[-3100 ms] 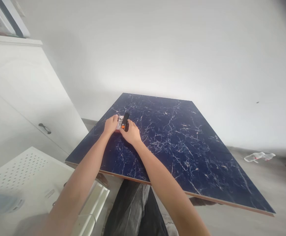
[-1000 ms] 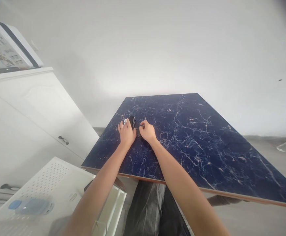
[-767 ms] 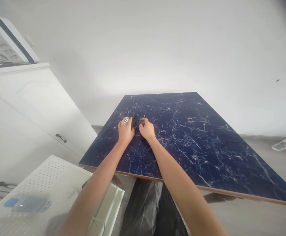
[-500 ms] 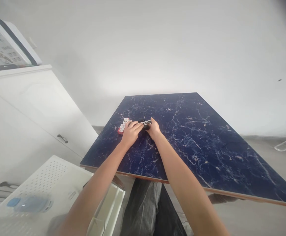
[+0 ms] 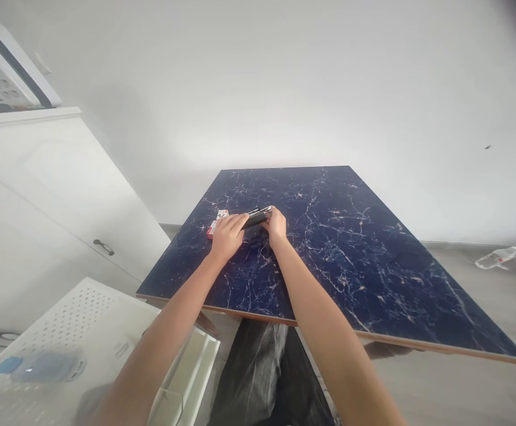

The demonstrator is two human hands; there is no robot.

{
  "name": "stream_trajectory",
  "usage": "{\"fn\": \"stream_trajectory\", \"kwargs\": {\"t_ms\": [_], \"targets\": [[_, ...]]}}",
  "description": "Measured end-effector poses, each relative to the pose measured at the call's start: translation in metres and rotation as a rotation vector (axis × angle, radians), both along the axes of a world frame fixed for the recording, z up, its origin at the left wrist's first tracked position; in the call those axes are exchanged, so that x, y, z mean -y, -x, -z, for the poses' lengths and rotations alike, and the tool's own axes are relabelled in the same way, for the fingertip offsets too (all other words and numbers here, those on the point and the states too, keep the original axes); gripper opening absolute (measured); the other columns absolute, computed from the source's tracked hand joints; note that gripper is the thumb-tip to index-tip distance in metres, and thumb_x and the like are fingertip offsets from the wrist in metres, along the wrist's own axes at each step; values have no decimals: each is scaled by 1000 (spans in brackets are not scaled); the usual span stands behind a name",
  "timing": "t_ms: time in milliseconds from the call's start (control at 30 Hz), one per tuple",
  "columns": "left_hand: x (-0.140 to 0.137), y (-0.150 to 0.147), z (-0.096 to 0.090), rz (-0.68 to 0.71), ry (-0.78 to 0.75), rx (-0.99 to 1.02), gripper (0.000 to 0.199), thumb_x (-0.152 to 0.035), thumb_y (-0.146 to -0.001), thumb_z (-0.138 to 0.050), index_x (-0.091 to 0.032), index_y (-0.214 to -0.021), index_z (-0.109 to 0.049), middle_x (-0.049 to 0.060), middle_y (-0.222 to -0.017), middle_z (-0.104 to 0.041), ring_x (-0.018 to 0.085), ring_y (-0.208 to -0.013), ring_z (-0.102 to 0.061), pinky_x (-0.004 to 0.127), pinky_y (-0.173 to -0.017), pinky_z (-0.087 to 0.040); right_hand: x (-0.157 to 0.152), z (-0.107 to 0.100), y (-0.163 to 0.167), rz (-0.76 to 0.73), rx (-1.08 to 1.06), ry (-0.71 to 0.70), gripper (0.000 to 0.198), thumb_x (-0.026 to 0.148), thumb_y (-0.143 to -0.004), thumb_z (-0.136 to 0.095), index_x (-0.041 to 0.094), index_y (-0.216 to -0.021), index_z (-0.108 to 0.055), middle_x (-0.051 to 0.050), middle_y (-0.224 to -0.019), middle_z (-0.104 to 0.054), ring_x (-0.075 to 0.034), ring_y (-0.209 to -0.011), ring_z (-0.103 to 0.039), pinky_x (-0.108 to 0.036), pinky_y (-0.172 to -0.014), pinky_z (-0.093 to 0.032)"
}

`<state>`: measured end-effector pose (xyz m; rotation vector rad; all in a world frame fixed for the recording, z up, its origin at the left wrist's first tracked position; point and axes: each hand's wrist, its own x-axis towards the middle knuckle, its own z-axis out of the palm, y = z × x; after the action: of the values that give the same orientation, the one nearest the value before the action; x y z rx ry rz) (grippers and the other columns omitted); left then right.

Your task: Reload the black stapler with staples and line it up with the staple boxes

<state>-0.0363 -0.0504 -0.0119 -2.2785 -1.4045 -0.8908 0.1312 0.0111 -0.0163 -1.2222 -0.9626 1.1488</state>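
Observation:
A black stapler [image 5: 254, 221] with silver metal parts is held between my two hands, just above the blue table. My left hand [image 5: 228, 238] is closed around its left end. At the other end, the fingers of my right hand [image 5: 277, 226] pinch near the silver metal tip. The stapler seems to be opened up, with a thin metal strip above the black body. Just beyond my left hand lie a small white box [image 5: 222, 213] and a red-and-white box [image 5: 210, 229], the latter partly hidden by the hand.
The dark blue marble-patterned table [image 5: 351, 266] stands against a white wall. On the left are a white cabinet [image 5: 63, 189] and a low white perforated unit [image 5: 76, 305] bearing a plastic bottle [image 5: 47, 367] with a blue cap. Clear plastic packaging [image 5: 497, 258] lies on the floor at right.
The stapler has been turned and lifted slightly, so more of its black body shows. My left hand has moved left along it. The whole view has shifted a little.

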Motion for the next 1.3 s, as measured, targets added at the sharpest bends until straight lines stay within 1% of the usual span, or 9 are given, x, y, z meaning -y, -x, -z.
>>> {"fn": "stream_trajectory", "kwargs": {"t_ms": [67,167,333,467,600,767,1000,1167,1300], "targets": [[-1,0,1,-7,12,34,43,-18,-97,-51,-26,-138,-61,7,-135,-66,25,-128,-59,46,-112,-44,4,-1,-4,33,143,-108,47,41,-99,-29,18,-121,-63,-10,-107,-72,-20,-88,-71,-30,-75,-57],[-2,1,3,-7,4,92,40,-23,-99,-52,-25,-138,-60,8,-132,-68,25,-125,-61,45,-110,-46,11,-1,-10,-44,345,-255,42,40,-98,-37,21,-116,-70,-7,-104,-74,-21,-93,-70,-32,-86,-55],[-4,4,4,-44,-18,189,42,-28,-99,-54,-21,-140,-55,10,-133,-67,25,-125,-61,42,-111,-47,14,1,-9,-231,498,-351,43,23,-92,-42,23,-124,-70,-6,-109,-75,-24,-101,-70,-36,-93,-53],[-4,6,5,-112,14,208,43,-31,-99,-54,-22,-141,-54,11,-137,-64,26,-128,-59,42,-111,-46,11,3,-5,-267,719,-430,52,12,-84,-48,23,-131,-67,-7,-114,-75,-28,-109,-68,-39,-100,-49],[-3,7,4,-191,24,232,44,-34,-100,-53,-20,-141,-55,11,-136,-65,27,-126,-60,42,-109,-47,13,5,-1,-375,782,-455,62,9,-78,-54,23,-137,-63,-7,-119,-73,-27,-107,-69,-38,-99,-51],[-10,11,3,-292,92,244,41,-29,-96,-56,-21,-137,-58,11,-131,-68,31,-118,-64,44,-101,-51,26,3,15,-465,896,-553,51,10,-79,-56,25,-126,-69,-7,-126,-70,-27,-115,-65,-38,-103,-47],[-20,10,0,-427,137,156,42,-36,-94,-60,-21,-133,-60,16,-118,-71,38,-119,-55,55,-102,-42,29,4,24,-392,1016,-585,31,13,-85,-55,19,-110,-72,-10,-113,-71,-25,-106,-62,-35,-100,-45],[-11,40,-8,-524,156,281,34,-44,-95,-54,-26,-120,-69,13,-126,-66,39,-118,-54,58,-101,-41,36,3,27,-420,1020,-567,16,25,-88,-58,21,-85,-73,-7,-87,-71,-24,-89,-61,-35,-88,-46],[-6,69,-9,-657,290,347,37,-35,-94,-50,-27,-124,-69,15,-135,-62,42,-124,-51,63,-101,-39,41,4,40,-513,1024,-608,28,30,-85,-64,22,-111,-74,-8,-113,-72,-27,-108,-60,-42,-101,-41]]}}
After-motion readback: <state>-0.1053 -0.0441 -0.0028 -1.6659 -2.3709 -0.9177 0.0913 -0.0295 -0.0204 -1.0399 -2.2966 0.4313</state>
